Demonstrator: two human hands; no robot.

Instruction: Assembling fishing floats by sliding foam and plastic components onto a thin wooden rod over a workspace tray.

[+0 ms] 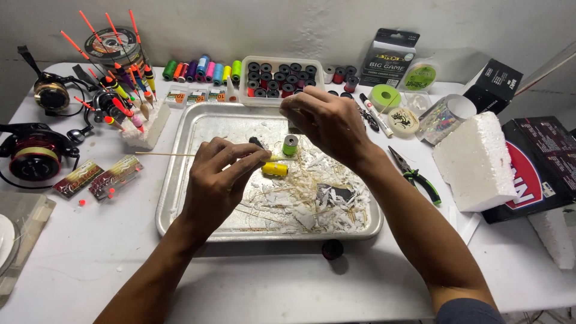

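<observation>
The left hand (219, 174) pinches a thin, pale wooden stick (165, 154) between thumb and fingers, the digits pressed together on it; the stick lies nearly level, its free end running left past the rim of the shallow aluminium tray (180, 198), its other end hidden in the grip. Held flat and steady like this, it seems braced so that something fine can be worked around it. The right hand (327, 123) is raised a little above and to the right, fingertips drawn together as if nipping a thread; the thread itself is too fine to make out, so I cannot tell whether anything is actually held.

Just beside the left fingertips, a small yellow thread spool (275, 169) lies on its side in the tray, and a small green thread spool (290, 144) stands upright just behind it, both within easy reach of the pinch. White foam shavings and straw-like trimmings (306, 201) litter the tray's right half, so the tray appears to serve as a catch-all for waste.

Behind the tray sits a white plastic box of dark bobbins (279, 78), with a row of coloured thread spools (201, 70) to its left. Green-handled pliers (415, 175) and a white foam block (477, 162) lie to the right, orange-tipped fishing floats (123, 90) stand in foam to the left
</observation>
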